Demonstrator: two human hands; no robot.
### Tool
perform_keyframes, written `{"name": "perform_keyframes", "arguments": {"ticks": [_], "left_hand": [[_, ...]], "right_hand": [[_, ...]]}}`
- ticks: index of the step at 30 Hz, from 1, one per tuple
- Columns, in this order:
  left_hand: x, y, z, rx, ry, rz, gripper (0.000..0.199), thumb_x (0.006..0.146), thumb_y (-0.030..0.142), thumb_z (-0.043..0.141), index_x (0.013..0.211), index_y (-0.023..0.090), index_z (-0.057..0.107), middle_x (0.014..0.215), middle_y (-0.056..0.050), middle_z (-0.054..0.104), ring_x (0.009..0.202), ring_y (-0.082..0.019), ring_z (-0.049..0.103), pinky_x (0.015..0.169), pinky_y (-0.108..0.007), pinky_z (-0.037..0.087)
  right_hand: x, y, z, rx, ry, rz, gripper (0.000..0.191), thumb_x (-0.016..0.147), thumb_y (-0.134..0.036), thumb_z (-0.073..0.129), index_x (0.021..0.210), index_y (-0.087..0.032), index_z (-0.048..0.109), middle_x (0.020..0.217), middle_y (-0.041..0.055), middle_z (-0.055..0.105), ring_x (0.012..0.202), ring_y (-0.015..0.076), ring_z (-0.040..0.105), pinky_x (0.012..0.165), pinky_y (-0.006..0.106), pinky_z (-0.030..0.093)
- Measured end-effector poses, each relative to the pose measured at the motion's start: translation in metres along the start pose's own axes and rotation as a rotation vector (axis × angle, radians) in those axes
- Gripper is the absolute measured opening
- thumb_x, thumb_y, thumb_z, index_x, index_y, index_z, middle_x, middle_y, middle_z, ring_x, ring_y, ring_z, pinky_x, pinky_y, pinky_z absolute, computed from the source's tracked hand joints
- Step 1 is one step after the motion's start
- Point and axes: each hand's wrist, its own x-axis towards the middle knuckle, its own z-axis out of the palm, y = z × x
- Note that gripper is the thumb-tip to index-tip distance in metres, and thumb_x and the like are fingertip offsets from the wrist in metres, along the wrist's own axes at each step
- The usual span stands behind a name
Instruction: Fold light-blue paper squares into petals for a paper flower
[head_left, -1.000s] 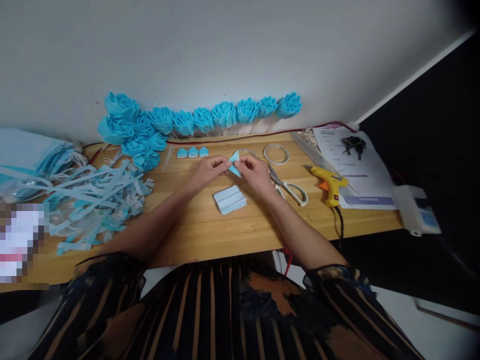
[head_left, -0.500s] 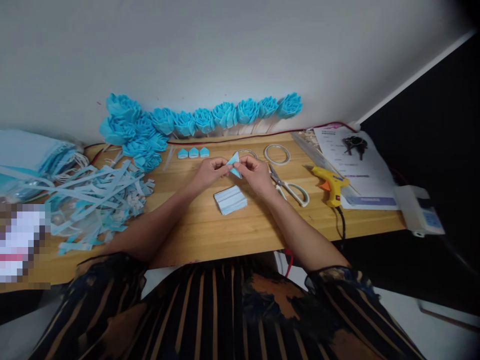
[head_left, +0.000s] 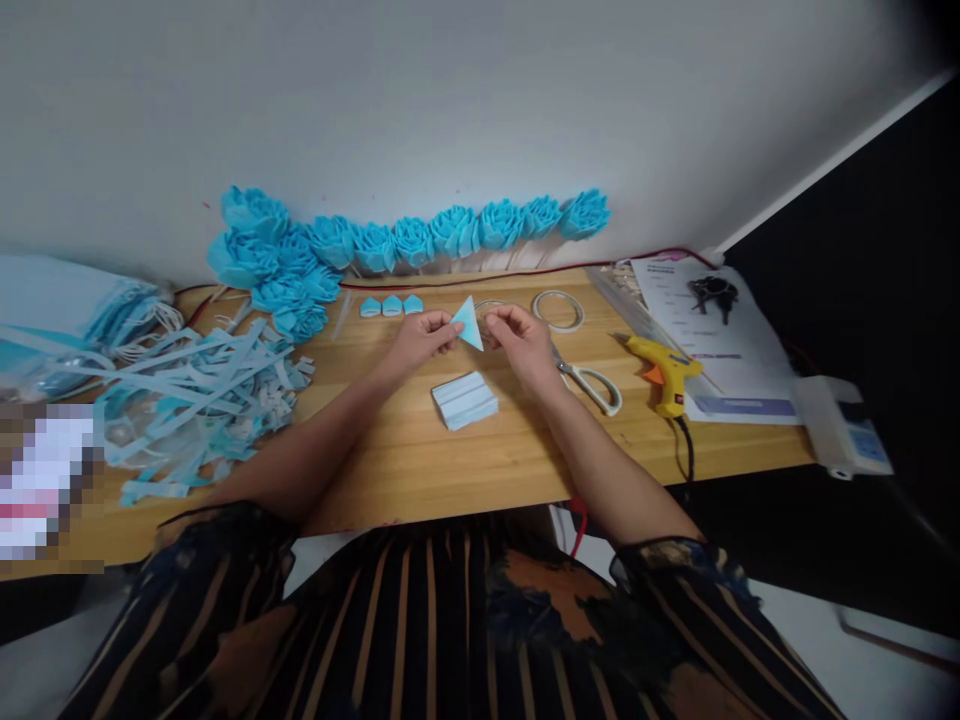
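Note:
My left hand (head_left: 426, 343) pinches a light-blue triangle (head_left: 470, 326) of folded sheet material by its left side, holding it above the table. Just right of the triangle is my right hand (head_left: 523, 340), its fingers curled in and thumb near the fingertips, with a small gap to the piece. Below both hands lies a stack of pale blue pleated pieces (head_left: 465, 400). Three small folded blue petals (head_left: 392, 306) sit in a row beyond my left hand. Scissors (head_left: 592, 388) lie partly hidden behind my right hand.
Blue flowers (head_left: 454, 230) line the wall. Cut strips (head_left: 202, 390) pile up on the left beside stacked masks (head_left: 75, 310). A tape roll (head_left: 558, 311), a yellow glue gun (head_left: 664, 370) with its cord, papers (head_left: 739, 350) and keys (head_left: 711, 293) occupy the right.
My right hand has let go of the blue triangle and drawn slightly right. The triangle now shows more of its face, still held in my left hand.

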Motion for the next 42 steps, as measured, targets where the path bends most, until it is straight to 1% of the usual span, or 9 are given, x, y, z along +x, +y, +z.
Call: {"name": "perform_keyframes", "arguments": {"ticks": [3,7,11,14,20,27,33,37,42], "left_hand": [[0.000,-0.002,-0.001,-0.025,-0.001,0.007,0.034,0.077,0.047,0.070,0.064,0.020,0.056,0.058,0.002,0.057,0.052,-0.008,0.046,0.052,-0.023,0.034],[0.000,-0.003,-0.002,-0.054,0.004,0.011,0.033,0.078,0.047,0.071,0.066,0.019,0.058,0.059,0.002,0.058,0.052,-0.008,0.046,0.051,-0.023,0.034],[0.000,-0.003,-0.003,-0.061,0.007,0.001,0.032,0.079,0.046,0.072,0.066,0.019,0.059,0.060,0.002,0.059,0.052,-0.008,0.046,0.051,-0.023,0.034],[0.000,-0.003,-0.003,-0.060,0.005,0.010,0.032,0.079,0.046,0.072,0.066,0.019,0.059,0.059,0.002,0.058,0.052,-0.008,0.046,0.051,-0.023,0.034],[0.001,-0.004,-0.003,-0.039,0.005,0.023,0.035,0.079,0.048,0.072,0.065,0.019,0.059,0.059,0.001,0.059,0.053,-0.008,0.047,0.051,-0.023,0.035],[0.003,-0.007,-0.002,-0.008,0.010,0.019,0.034,0.080,0.046,0.072,0.064,0.019,0.058,0.058,0.002,0.057,0.053,-0.009,0.047,0.051,-0.023,0.035],[0.002,-0.003,0.001,0.004,0.006,0.008,0.030,0.082,0.036,0.071,0.062,0.019,0.057,0.055,0.004,0.054,0.051,-0.008,0.044,0.052,-0.023,0.036],[0.001,-0.002,0.002,0.005,0.008,0.020,0.028,0.082,0.034,0.071,0.062,0.019,0.058,0.054,0.004,0.054,0.050,-0.007,0.044,0.053,-0.022,0.037],[0.002,-0.003,0.001,0.027,-0.005,0.039,0.031,0.082,0.037,0.073,0.062,0.019,0.058,0.054,0.004,0.053,0.051,-0.008,0.044,0.052,-0.023,0.036]], "right_hand": [[0.001,0.004,0.000,-0.003,-0.007,-0.018,0.030,0.084,-0.041,0.067,0.106,-0.021,0.069,0.088,0.0010,0.068,0.074,0.0139,0.057,0.070,0.031,0.050],[-0.002,0.002,-0.001,-0.088,-0.044,-0.115,0.036,0.083,-0.029,0.067,0.119,-0.025,0.068,0.118,0.0072,0.069,0.104,0.0206,0.063,0.084,0.035,0.055],[-0.007,-0.006,-0.002,-0.189,-0.102,-0.206,0.030,0.086,-0.022,0.065,0.114,-0.029,0.071,0.135,0.0064,0.063,0.126,0.0238,0.057,0.095,0.038,0.055],[-0.008,-0.008,-0.002,-0.208,-0.130,-0.235,0.021,0.088,-0.021,0.066,0.106,-0.030,0.073,0.139,0.0061,0.060,0.132,0.0253,0.055,0.098,0.042,0.054],[-0.006,-0.004,-0.002,-0.211,-0.153,-0.212,0.007,0.088,-0.028,0.072,0.093,-0.028,0.077,0.137,0.0074,0.060,0.132,0.0276,0.054,0.102,0.046,0.051],[-0.005,-0.003,-0.003,-0.182,-0.141,-0.185,0.018,0.088,-0.043,0.072,0.090,-0.026,0.076,0.131,0.0082,0.063,0.125,0.0270,0.058,0.096,0.044,0.052],[-0.003,-0.001,-0.001,-0.125,-0.107,-0.153,0.018,0.086,-0.041,0.071,0.082,-0.023,0.071,0.120,0.0081,0.068,0.117,0.0251,0.062,0.086,0.038,0.052],[-0.003,-0.002,0.002,-0.098,-0.090,-0.063,0.022,0.082,-0.043,0.072,0.077,-0.022,0.067,0.102,0.0056,0.072,0.098,0.0212,0.064,0.081,0.035,0.052],[-0.003,-0.001,0.004,-0.081,-0.080,0.002,0.026,0.078,-0.046,0.074,0.078,-0.021,0.065,0.079,0.0011,0.066,0.075,0.0163,0.058,0.074,0.033,0.047]]}}
